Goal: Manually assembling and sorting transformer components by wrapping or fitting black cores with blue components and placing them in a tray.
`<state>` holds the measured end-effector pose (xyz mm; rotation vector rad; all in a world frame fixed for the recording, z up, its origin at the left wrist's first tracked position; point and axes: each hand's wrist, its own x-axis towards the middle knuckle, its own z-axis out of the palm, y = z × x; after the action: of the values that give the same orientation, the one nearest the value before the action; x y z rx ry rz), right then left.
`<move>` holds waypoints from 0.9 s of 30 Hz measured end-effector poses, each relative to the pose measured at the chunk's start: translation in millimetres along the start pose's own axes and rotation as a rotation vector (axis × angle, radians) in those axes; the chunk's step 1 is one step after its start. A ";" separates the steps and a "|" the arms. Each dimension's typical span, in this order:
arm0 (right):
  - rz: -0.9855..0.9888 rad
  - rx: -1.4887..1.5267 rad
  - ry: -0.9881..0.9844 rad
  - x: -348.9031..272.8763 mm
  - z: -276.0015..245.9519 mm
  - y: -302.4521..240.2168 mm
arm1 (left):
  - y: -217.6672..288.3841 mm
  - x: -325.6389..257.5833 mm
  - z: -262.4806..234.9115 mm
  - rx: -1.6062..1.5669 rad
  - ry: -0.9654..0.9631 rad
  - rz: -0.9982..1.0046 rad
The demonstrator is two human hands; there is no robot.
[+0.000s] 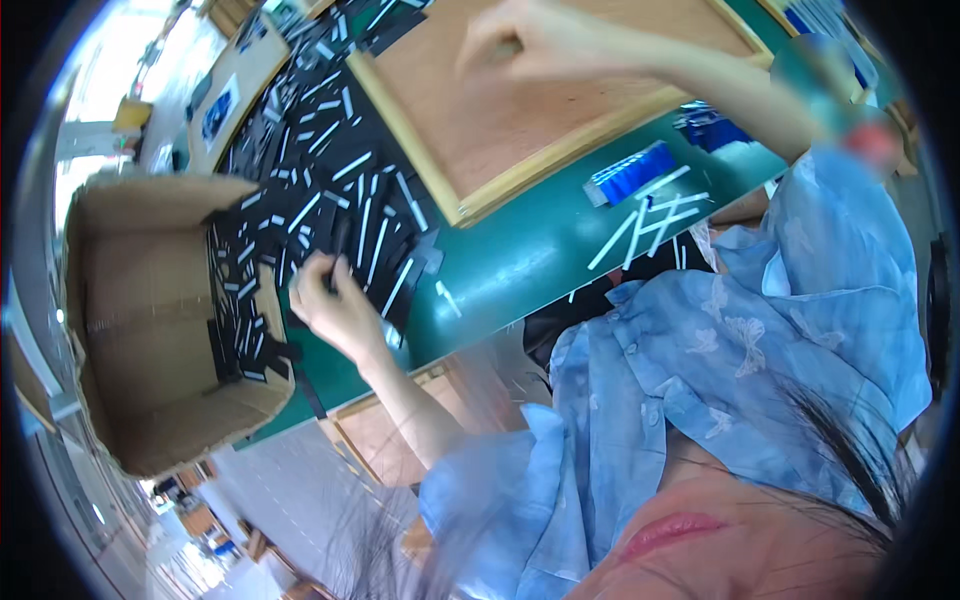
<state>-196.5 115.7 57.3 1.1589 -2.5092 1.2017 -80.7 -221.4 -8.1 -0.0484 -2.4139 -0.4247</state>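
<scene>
My left hand (pixel 332 305) is closed in a pinch at the near edge of a pile of black pieces with white strips (pixel 320 200). Dark material shows between and beyond its fingertips, but I cannot tell whether it is held or lies behind. Above a brown board with a pale wooden frame (pixel 570 125), my right hand (pixel 515 42) is curled and smeared by motion. What it holds, if anything, cannot be made out. The framed board lies on the green tabletop (pixel 500 270), just right of the pile.
An open cardboard box (pixel 150 310) stands at the left, with black pieces spilling over its edge. Blue packs (pixel 632 174) and several loose white sticks (pixel 650 222) lie near the table's front edge. Another wooden-framed board (pixel 400 425) is below the table edge.
</scene>
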 end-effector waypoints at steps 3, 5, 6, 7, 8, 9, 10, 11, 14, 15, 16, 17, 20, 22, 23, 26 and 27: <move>-0.150 0.112 -0.063 -28.9 10.9 -54.2 | 83.3 -10.6 -14.1 -0.560 -0.005 -0.176; -0.141 0.236 -0.051 -39.6 21.5 -70.7 | 139.3 -24.2 -26.6 -0.695 -0.265 -0.265; -0.137 0.237 -0.049 -44.4 14.8 -73.6 | 153.9 -24.9 -29.1 -0.929 -0.283 -0.352; 0.015 0.224 -0.108 -55.0 -1.0 -74.3 | 157.1 -25.7 -21.9 -0.946 -0.310 -0.331; 0.165 0.217 -0.168 -66.3 -12.1 -73.0 | 157.7 -28.6 -14.8 -1.087 -0.332 -0.418; 0.171 0.215 -0.162 -76.9 -13.2 -70.2 | 160.9 -32.5 -15.4 -1.215 -0.337 -0.523; 0.073 -0.006 -0.022 -87.3 -11.1 -64.1 | 167.2 -34.3 -16.1 -1.207 -0.312 -0.573; -0.026 -0.227 0.115 -94.6 -11.0 -60.7 | 175.1 -34.6 -16.6 -1.210 -0.319 -0.569; -0.298 -0.383 0.255 -98.8 -1.4 -59.8 | 202.8 -40.7 -13.0 -1.187 -0.413 -0.640; -0.477 -0.475 0.337 -97.0 2.5 -61.2 | 208.9 -41.5 -13.7 -1.253 -0.410 -0.617; -0.531 -0.563 0.344 -96.6 4.1 -60.9 | 214.0 -38.9 -16.7 -1.305 -0.438 -0.623; -0.531 -0.556 0.345 -99.8 2.0 -63.2 | 217.4 -36.9 -20.4 -1.356 -0.465 -0.630; -0.576 -0.644 0.242 -127.5 -9.8 -63.8 | 210.4 -38.4 -5.8 -1.416 -0.588 -0.614; -0.599 -0.545 0.102 -143.6 -6.6 -67.8 | 201.4 -42.9 -9.4 -1.400 -0.476 -0.676; -0.602 -0.464 -0.043 -150.3 -3.1 -66.3 | 196.4 -45.5 -9.0 -1.398 -0.384 -0.730; -0.465 -0.255 -0.092 -180.6 14.2 -61.0 | 192.2 -49.5 -3.2 -1.344 -0.348 -0.732; -0.435 -0.269 -0.093 -193.0 10.6 -54.6 | 191.8 -49.6 4.0 -1.310 -0.294 -0.720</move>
<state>-22.3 200.2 4.2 1.5982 -2.2177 0.6928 -17.2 -34.9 13.1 0.2006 -1.8950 -2.3523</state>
